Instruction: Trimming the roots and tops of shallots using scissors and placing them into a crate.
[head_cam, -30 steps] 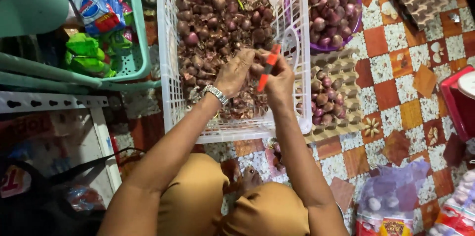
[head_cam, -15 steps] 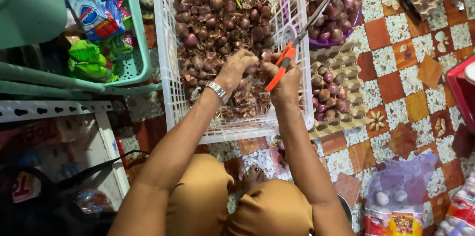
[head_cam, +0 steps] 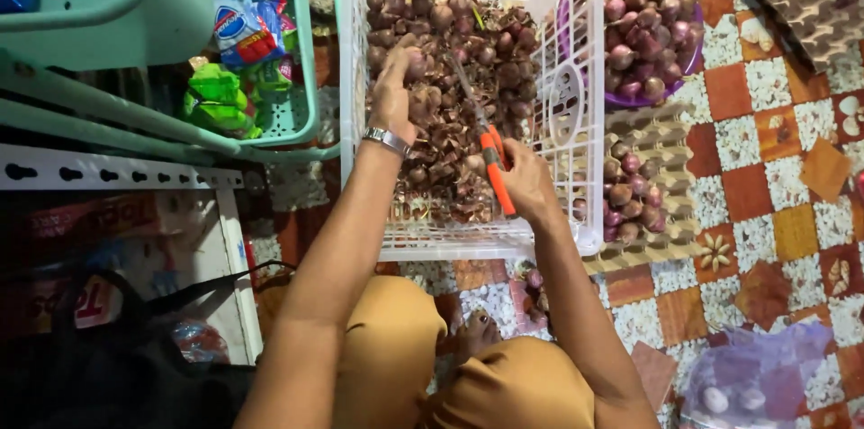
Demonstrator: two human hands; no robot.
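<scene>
In white basket [head_cam: 576, 96], shallots [head_cam: 450, 123] under both hands, scissors [head_cam: 490, 159] right.

Left hand [head_cam: 393, 91] outstretched; right hand [head_cam: 526, 184] fisted (seemingly).

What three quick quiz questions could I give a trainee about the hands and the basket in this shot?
1. True or false: the right hand holds orange-handled scissors.
2. Where is the left hand? A) on the shallots inside the white basket; B) in the purple bowl; C) on the floor tiles.
3. What is worn on the left wrist?

Key:
1. True. The blades point up over the pile.
2. A. The fingers reach into the heap near the basket's upper left.
3. A silver wristwatch.
</scene>
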